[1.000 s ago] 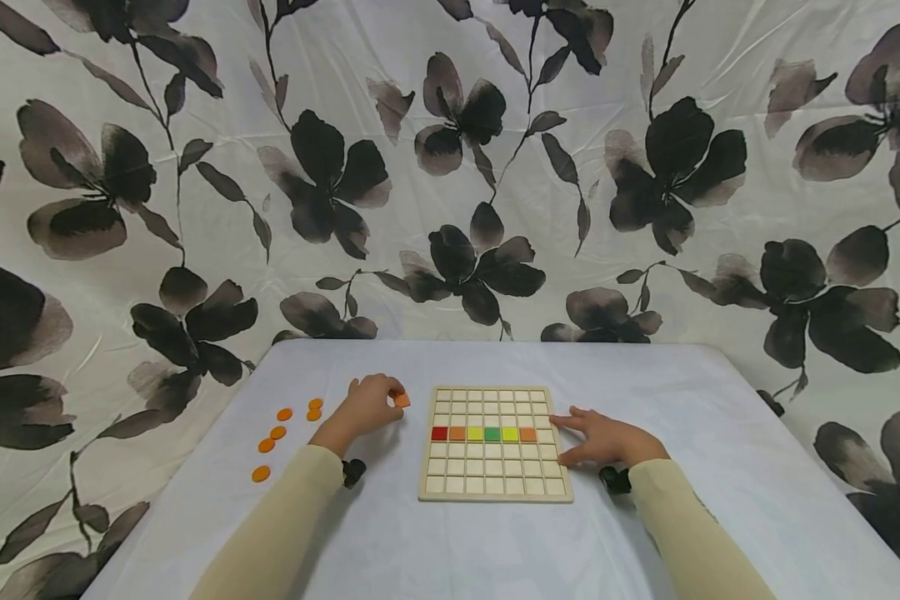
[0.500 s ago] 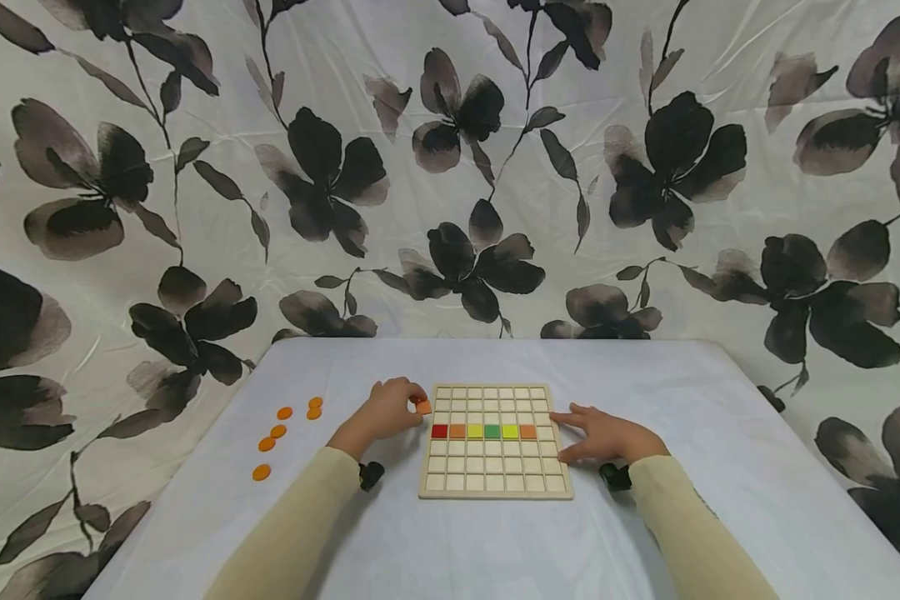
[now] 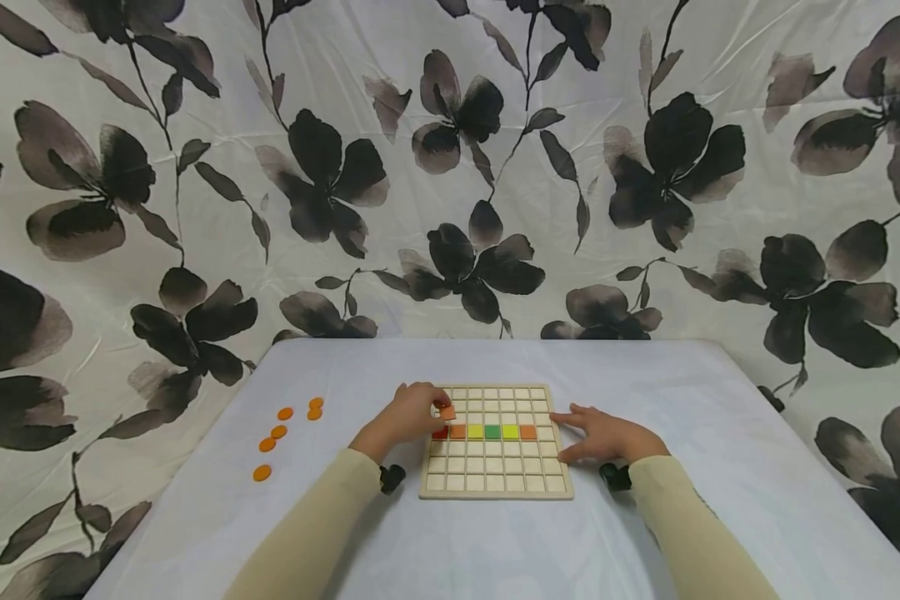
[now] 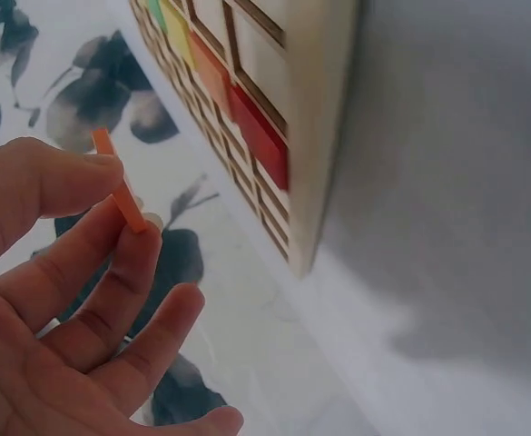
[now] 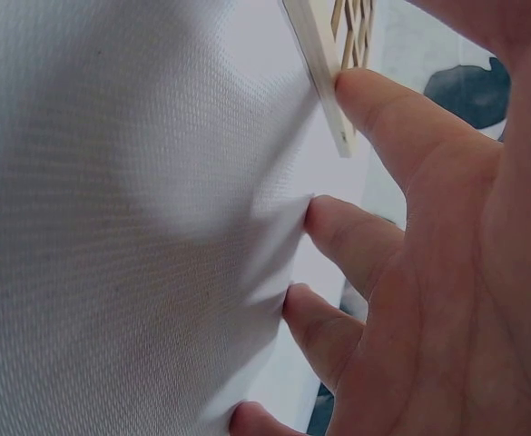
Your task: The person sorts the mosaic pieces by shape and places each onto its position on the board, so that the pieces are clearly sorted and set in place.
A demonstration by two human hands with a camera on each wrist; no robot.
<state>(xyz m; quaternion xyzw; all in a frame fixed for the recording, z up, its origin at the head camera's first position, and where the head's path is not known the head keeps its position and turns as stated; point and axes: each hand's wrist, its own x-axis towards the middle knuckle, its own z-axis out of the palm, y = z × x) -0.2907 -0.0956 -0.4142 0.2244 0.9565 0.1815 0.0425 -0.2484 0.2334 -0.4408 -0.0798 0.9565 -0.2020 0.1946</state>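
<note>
My left hand (image 3: 405, 412) pinches a thin square orange tile (image 3: 447, 412) between thumb and fingers, over the left side of a wooden grid board (image 3: 495, 485). The left wrist view shows this tile nearly edge-on, apart from the board, with the other fingers spread. Across one row of the board lie coloured tiles: a red tile (image 4: 261, 141) at the left end, then orange, yellow, a green tile (image 3: 492, 432), yellow and orange. My right hand (image 3: 617, 439) has its fingers extended at the board's right edge; in the right wrist view one fingertip touches the frame.
Several round orange discs lie left of the board, among them a disc (image 3: 262, 473) closest to me and a pair (image 3: 315, 408) farther back. The white-covered table (image 3: 645, 375) ends at a floral cloth (image 3: 450, 192) hanging behind it.
My left hand has moved right with the orange tile, from beside the board to over its left columns. The right hand has stayed at the board's right edge.
</note>
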